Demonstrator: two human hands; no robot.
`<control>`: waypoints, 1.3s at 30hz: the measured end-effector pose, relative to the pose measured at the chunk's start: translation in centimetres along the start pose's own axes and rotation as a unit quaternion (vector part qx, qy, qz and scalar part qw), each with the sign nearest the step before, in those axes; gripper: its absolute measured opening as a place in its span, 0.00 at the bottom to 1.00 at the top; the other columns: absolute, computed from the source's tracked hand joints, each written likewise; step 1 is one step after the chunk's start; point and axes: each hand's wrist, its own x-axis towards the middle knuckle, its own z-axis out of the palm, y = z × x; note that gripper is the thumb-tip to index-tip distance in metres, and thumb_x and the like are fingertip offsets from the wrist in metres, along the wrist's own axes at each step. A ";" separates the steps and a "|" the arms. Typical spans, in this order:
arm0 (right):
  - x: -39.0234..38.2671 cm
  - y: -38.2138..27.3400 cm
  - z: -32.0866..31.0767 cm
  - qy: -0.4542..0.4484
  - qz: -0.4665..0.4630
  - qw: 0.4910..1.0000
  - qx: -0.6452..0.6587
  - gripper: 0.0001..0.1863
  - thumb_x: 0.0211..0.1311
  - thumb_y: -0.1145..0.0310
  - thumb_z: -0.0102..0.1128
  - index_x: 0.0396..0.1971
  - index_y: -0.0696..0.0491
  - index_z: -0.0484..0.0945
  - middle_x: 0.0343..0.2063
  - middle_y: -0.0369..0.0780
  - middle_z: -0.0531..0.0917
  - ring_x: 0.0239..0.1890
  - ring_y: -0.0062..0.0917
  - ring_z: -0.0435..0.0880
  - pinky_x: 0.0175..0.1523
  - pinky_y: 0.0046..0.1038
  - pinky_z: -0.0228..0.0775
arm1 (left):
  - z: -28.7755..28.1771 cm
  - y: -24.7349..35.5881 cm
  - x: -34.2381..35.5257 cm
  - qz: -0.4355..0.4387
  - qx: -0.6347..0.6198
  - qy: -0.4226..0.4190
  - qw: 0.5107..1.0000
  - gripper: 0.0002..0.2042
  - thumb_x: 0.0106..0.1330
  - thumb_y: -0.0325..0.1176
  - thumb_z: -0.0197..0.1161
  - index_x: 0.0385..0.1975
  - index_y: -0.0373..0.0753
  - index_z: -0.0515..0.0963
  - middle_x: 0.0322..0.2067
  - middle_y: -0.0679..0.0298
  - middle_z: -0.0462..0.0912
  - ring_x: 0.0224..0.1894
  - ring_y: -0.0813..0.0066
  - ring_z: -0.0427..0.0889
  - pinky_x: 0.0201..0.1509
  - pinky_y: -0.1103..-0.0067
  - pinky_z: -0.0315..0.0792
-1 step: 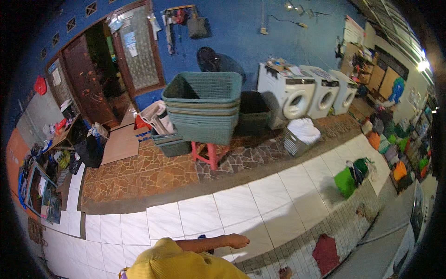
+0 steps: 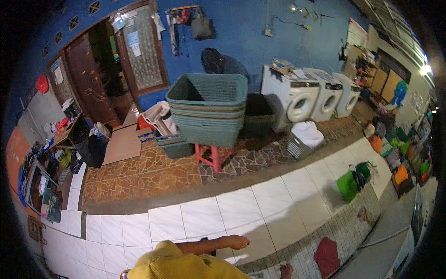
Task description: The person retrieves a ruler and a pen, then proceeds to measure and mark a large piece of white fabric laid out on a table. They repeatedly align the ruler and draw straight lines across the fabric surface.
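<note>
My left hand [image 2: 237,242] reaches out from a yellow sleeve above the white tiled floor [image 2: 239,207]. Its fingers are curled in and nothing shows in them. At the lower edge, part of what looks like my right hand [image 2: 286,270] appears, its fingers too small and cut off to read. Near that hand a dark red cloth [image 2: 326,256] lies on the ribbed grey floor strip. Neither hand touches anything I can see. Farther off, a stack of grey-green plastic baskets [image 2: 209,123] rests on a red stool [image 2: 215,159].
White front-loading washing machines [image 2: 297,100] line the blue wall. A basket of white laundry [image 2: 299,149] stands before them, and a green bag [image 2: 347,186] lies to the right. A raised edge [image 2: 153,203] borders the brown stone-patterned floor. Left are an open door [image 2: 86,76] and black bags [image 2: 90,151].
The view has shifted slightly, so the baskets and machines sit a little farther right and lower. A bit more of the right hand shows. My left hand keeps nearly the same pose.
</note>
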 end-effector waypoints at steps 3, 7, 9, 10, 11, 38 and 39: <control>-4.6 0.6 14.4 -0.213 -0.092 0.971 -0.054 0.10 0.59 0.66 0.49 0.36 0.55 0.71 0.23 0.46 0.77 0.23 0.34 0.79 0.27 0.33 0.72 | -3.9 -7.6 -5.6 -0.048 0.021 0.008 0.999 0.18 0.65 0.41 0.45 0.47 0.35 0.68 0.44 0.49 0.73 0.47 0.52 0.73 0.49 0.64 0.69; -15.2 5.1 30.2 -0.418 -0.194 0.865 -0.198 0.14 0.57 0.62 0.53 0.37 0.57 0.72 0.25 0.42 0.78 0.24 0.31 0.81 0.26 0.29 0.71 | -7.9 -15.9 -13.7 -0.205 0.022 0.027 0.978 0.19 0.65 0.43 0.45 0.48 0.36 0.68 0.48 0.50 0.72 0.50 0.53 0.72 0.52 0.63 0.68; -17.7 6.6 36.5 -0.414 -0.134 0.841 -0.322 0.15 0.57 0.62 0.54 0.39 0.58 0.73 0.27 0.43 0.79 0.25 0.28 0.82 0.26 0.25 0.72 | -9.4 -19.3 -16.7 -0.253 0.010 0.051 0.966 0.21 0.65 0.45 0.44 0.50 0.37 0.67 0.49 0.50 0.71 0.51 0.51 0.71 0.53 0.60 0.66; -18.9 7.4 38.5 -0.418 -0.141 0.818 -0.369 0.15 0.57 0.62 0.53 0.39 0.57 0.73 0.27 0.42 0.80 0.26 0.28 0.82 0.26 0.25 0.72 | -10.2 -20.8 -17.8 -0.283 -0.017 0.036 0.958 0.21 0.65 0.46 0.44 0.50 0.37 0.67 0.49 0.49 0.71 0.52 0.51 0.70 0.54 0.61 0.65; -20.7 8.7 41.0 -0.432 -0.146 0.786 -0.417 0.14 0.58 0.63 0.53 0.39 0.57 0.73 0.28 0.42 0.80 0.26 0.27 0.82 0.27 0.25 0.72 | -9.4 -23.7 -19.1 -0.291 -0.021 0.046 0.955 0.21 0.65 0.46 0.44 0.51 0.37 0.67 0.50 0.49 0.71 0.52 0.51 0.70 0.54 0.62 0.65; -67.6 27.0 103.9 -0.703 -0.108 0.472 -0.521 0.14 0.60 0.58 0.53 0.38 0.52 0.74 0.31 0.34 0.80 0.32 0.17 0.79 0.37 0.19 0.71 | -24.7 -57.9 -48.1 -0.491 -0.256 0.346 0.757 0.24 0.62 0.52 0.47 0.48 0.38 0.71 0.47 0.48 0.74 0.50 0.50 0.73 0.52 0.66 0.68; -70.2 28.2 107.0 -0.701 -0.131 0.454 -0.534 0.13 0.59 0.59 0.54 0.38 0.52 0.75 0.30 0.34 0.79 0.30 0.16 0.78 0.36 0.19 0.70 | -25.1 -59.8 -51.1 -0.486 -0.249 0.349 0.761 0.25 0.62 0.52 0.47 0.48 0.38 0.71 0.47 0.48 0.74 0.50 0.50 0.72 0.53 0.65 0.67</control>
